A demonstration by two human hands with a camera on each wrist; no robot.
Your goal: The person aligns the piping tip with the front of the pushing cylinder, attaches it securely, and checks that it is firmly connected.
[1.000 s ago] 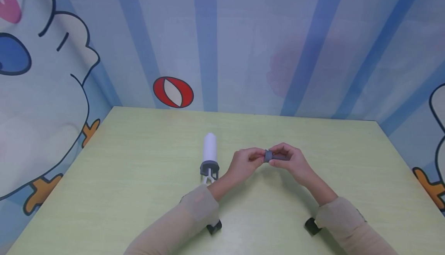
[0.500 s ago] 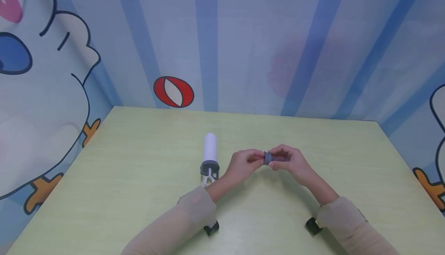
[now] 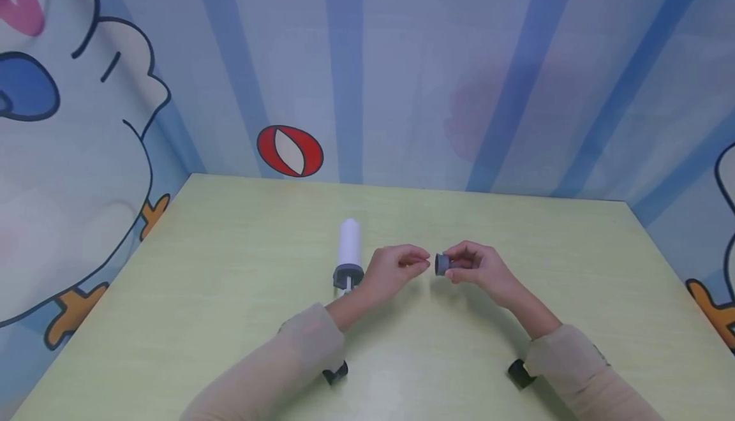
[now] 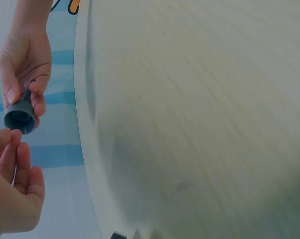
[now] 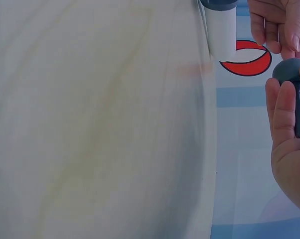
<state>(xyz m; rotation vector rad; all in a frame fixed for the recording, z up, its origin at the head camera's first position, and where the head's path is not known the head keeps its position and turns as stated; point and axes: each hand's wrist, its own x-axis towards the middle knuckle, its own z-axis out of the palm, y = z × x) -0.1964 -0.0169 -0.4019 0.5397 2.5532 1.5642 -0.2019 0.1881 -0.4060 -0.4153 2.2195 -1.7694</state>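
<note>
My right hand (image 3: 481, 266) holds a dark grey nozzle-like piece (image 3: 441, 265), a hollow round cup with a thin stem. The cup end faces left, and the stem lies among the right fingers. In the left wrist view the cup's opening (image 4: 19, 119) shows. The stem (image 5: 299, 112) runs down along the fingers in the right wrist view. Just left of the cup, a small gap away in the head view, is my left hand (image 3: 393, 269) with loosely bent fingers. No held thing shows between its fingertips.
A white tube with a grey collar (image 3: 349, 242), like a cookie press, lies on the pale green table (image 3: 241, 242) beyond the left forearm, which hides its handle end. A printed cloth wall (image 3: 396, 76) stands behind the table.
The left hand has let go of the grey piece and drawn back left. The right hand keeps hold of the piece, whose cup opening now turns slightly into view.
</note>
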